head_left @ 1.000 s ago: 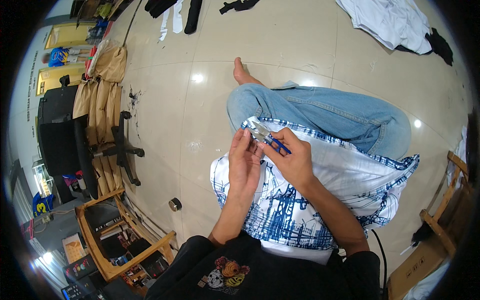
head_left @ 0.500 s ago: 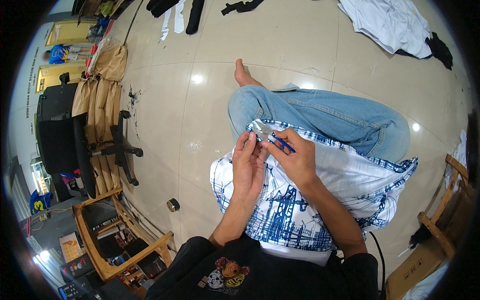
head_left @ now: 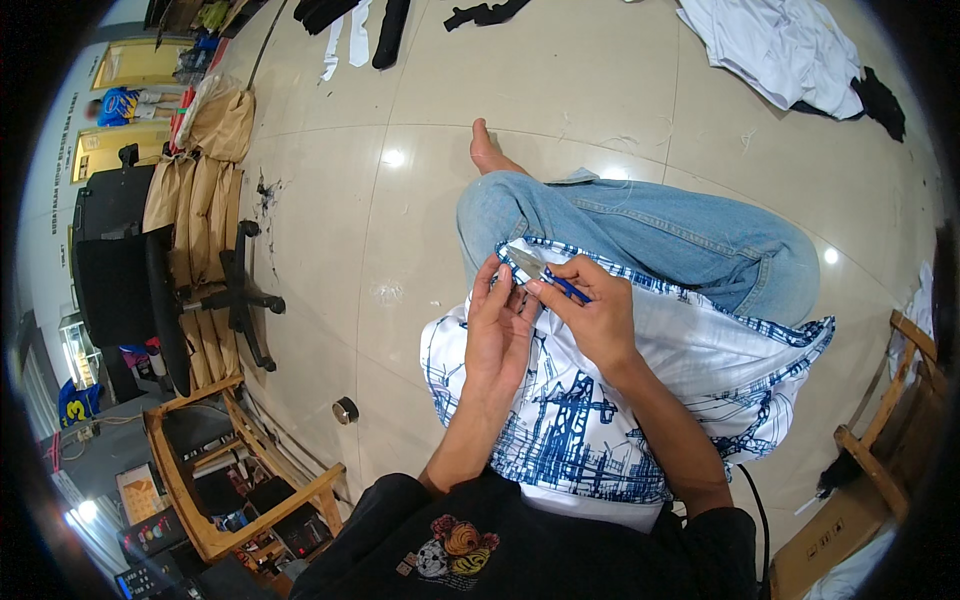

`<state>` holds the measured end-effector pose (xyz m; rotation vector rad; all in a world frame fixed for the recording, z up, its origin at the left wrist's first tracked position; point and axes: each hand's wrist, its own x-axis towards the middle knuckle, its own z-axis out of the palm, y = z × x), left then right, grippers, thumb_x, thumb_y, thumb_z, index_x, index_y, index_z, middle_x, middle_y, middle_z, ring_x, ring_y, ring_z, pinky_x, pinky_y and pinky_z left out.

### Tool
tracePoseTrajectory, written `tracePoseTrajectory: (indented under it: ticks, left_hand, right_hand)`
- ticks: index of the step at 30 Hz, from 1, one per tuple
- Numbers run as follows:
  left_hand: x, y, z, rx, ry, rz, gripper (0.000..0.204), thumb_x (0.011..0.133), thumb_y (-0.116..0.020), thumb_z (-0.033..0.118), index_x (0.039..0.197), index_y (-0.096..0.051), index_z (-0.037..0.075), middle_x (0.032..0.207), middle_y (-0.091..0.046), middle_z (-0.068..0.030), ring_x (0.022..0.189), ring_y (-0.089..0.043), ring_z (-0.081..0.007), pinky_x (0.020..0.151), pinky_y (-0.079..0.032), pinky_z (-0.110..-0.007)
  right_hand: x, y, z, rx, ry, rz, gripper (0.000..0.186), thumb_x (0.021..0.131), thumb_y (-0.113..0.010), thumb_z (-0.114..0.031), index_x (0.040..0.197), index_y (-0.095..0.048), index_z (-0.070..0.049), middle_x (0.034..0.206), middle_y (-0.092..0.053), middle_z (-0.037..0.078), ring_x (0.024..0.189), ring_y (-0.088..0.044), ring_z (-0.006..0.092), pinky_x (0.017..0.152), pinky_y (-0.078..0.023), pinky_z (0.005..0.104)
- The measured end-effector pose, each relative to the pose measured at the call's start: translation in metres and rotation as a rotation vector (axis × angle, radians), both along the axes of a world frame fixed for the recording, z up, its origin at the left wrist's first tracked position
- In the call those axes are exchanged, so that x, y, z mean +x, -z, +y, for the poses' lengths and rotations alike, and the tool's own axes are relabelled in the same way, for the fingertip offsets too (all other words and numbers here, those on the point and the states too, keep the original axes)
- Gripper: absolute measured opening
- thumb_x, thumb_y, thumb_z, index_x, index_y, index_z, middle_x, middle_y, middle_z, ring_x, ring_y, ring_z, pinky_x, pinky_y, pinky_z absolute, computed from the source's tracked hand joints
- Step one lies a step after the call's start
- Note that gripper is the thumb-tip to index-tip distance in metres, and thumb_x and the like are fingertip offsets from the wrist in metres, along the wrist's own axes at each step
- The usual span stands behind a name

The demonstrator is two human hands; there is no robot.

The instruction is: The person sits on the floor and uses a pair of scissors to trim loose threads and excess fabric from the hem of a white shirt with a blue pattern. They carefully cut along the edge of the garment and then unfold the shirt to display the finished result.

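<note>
Across my lap lies a white garment [head_left: 560, 420] with a blue line print and a blue patterned edge. My left hand [head_left: 497, 325] pinches that edge near my bent knee, its fingertips closed on the cloth. Blue-handled thread snips [head_left: 572, 288] sit in my right hand [head_left: 597, 310], their metal blades pointing up and left. The blade tips lie against the edge beside my left fingertips. Whether a thread is between the blades is too small to tell.
Black and white fabric pieces [head_left: 390, 35] and a white cloth pile [head_left: 775, 50] lie on the tiled floor. On the left stand a black office chair [head_left: 130, 300] and a wooden frame [head_left: 280, 520]. A small round tin [head_left: 345, 410] and a cardboard box [head_left: 830, 545] are nearby.
My right hand and the snips have shifted very slightly to the right, and the blades now look narrower. My left hand stays on the garment edge, almost still.
</note>
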<state>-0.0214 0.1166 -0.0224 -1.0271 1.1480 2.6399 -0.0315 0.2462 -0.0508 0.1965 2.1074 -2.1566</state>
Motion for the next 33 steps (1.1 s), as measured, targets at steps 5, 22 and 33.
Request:
tracePoseTrajectory:
  ticks: [5, 22, 33]
  left_hand:
    - [0.002, 0.004, -0.003, -0.003, 0.011, 0.008, 0.043, 0.1, -0.063, 0.013, 0.138, -0.045, 0.006, 0.118, -0.062, -0.0074, 0.108, -0.059, -0.0161, 0.097, -0.052, -0.032]
    - [0.0, -0.003, -0.002, -0.051, 0.032, 0.032, 0.043, 0.1, -0.063, 0.014, 0.137, -0.044, 0.005, 0.119, -0.063, -0.009, 0.106, -0.062, -0.0174, 0.094, -0.054, -0.035]
    - [0.008, 0.004, -0.003, -0.24, 0.104, 0.101, 0.045, 0.099, -0.065, 0.014, 0.138, -0.044, 0.007, 0.107, -0.067, -0.0039, 0.096, -0.062, -0.0105, 0.088, -0.051, -0.029]
  right_hand:
    - [-0.001, -0.002, 0.002, 0.036, -0.024, -0.026, 0.026, 0.083, -0.083, -0.022, 0.092, -0.07, -0.002, 0.067, -0.066, 0.004, 0.059, -0.053, 0.0041, 0.052, -0.041, 0.0226]
    - [-0.01, 0.008, 0.011, -0.288, 0.139, -0.1, 0.03, 0.09, -0.077, -0.02, 0.104, -0.064, 0.002, 0.077, -0.068, 0.002, 0.069, -0.06, 0.0045, 0.059, -0.045, 0.0199]
    - [-0.008, -0.007, 0.006, -0.062, 0.023, 0.036, 0.034, 0.093, -0.073, -0.021, 0.113, -0.054, -0.001, 0.094, -0.065, 0.01, 0.084, -0.06, 0.0103, 0.07, -0.048, 0.0236]
